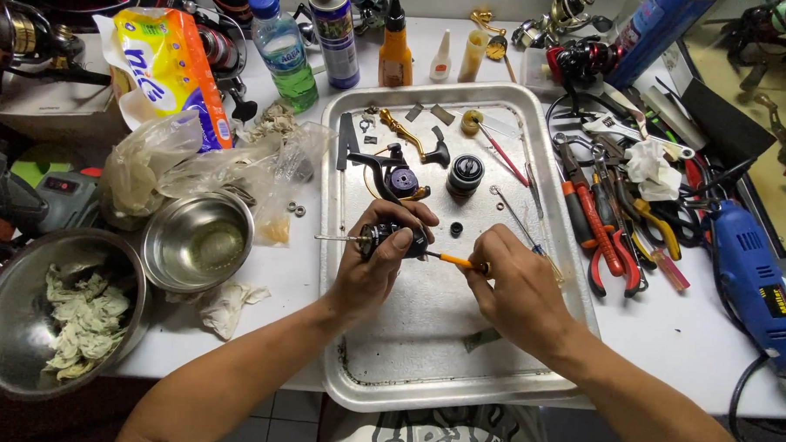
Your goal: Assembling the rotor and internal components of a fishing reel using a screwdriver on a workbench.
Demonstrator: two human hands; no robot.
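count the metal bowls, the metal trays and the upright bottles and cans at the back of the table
Metal bowls: 2, a large one with rags and a smaller one
Metal trays: 1
Upright bottles and cans at the back: 5, water bottle, spray can, orange bottle, small white bottle, blue can
Total: 8

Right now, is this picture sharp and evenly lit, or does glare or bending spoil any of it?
Head view: bright, even light from overhead; the hands and the metal tray are sharp; soft glare on the tray's bare floor and in the small steel bowl; the wide lens bows the table's edges; corners fall darker, with the large bowl dim.
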